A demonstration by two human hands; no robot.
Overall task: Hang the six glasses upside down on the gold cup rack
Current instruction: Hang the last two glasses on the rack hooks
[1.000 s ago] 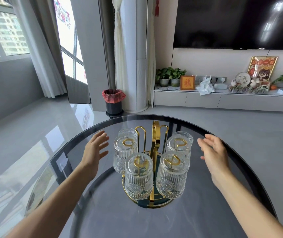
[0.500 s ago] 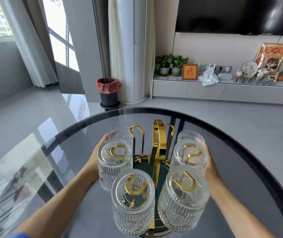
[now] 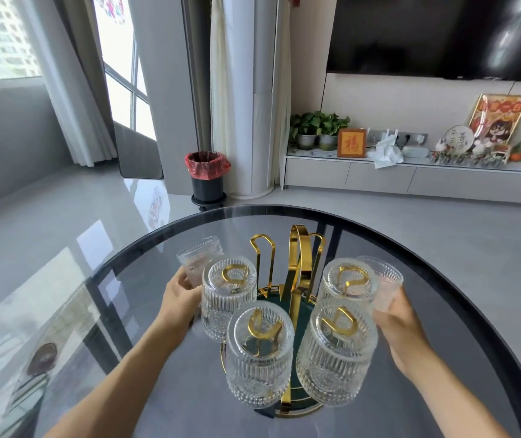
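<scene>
The gold cup rack (image 3: 297,263) stands on a round glass table (image 3: 145,396). Four ribbed clear glasses hang upside down on its pegs: two near ones (image 3: 259,352) (image 3: 336,355) and two middle ones (image 3: 228,295) (image 3: 349,287). My left hand (image 3: 178,300) grips a fifth glass (image 3: 199,262) out to the left of the rack, blurred and off its peg. My right hand (image 3: 403,330) grips a sixth glass (image 3: 384,286) out to the right. The far left peg (image 3: 262,251) and the far right peg (image 3: 316,248) stand bare.
The table's dark rim (image 3: 442,273) curves round the far side. Beyond it are a bin with a red liner (image 3: 207,175), a white column (image 3: 246,99) and a low cabinet (image 3: 410,175) with plants and ornaments under a wall television (image 3: 442,33).
My hands closed in from both sides onto the two far glasses. Those glasses have now moved outward, away from the rack's far pegs. The camera has dipped closer.
</scene>
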